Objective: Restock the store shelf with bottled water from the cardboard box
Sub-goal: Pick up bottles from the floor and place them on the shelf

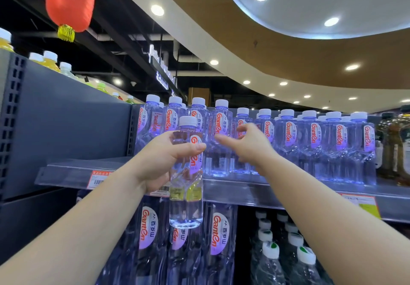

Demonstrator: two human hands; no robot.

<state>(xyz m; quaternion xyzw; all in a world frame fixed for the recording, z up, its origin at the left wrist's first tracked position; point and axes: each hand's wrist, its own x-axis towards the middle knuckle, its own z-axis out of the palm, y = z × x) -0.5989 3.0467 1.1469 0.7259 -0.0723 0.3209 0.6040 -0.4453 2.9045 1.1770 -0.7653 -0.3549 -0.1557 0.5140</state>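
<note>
The left hand (pixel 165 159) grips a water bottle (pixel 186 173) upright by its middle, just before the shelf edge (pixel 255 192). The right hand (pixel 246 144), fingers loosely spread and holding nothing, reaches toward the standing bottles (pixel 288 142) (perhaps touching one). Better to set the bottle in the free place left of this hand, label forward. A red lantern (pixel 70 3) hangs above.

Price tags (pixel 99 179) — print unreadable

A held bottle (pixel 186 173) is hanging before the shelf (pixel 266 192), left of the standing bottles (pixel 288 145).
</note>
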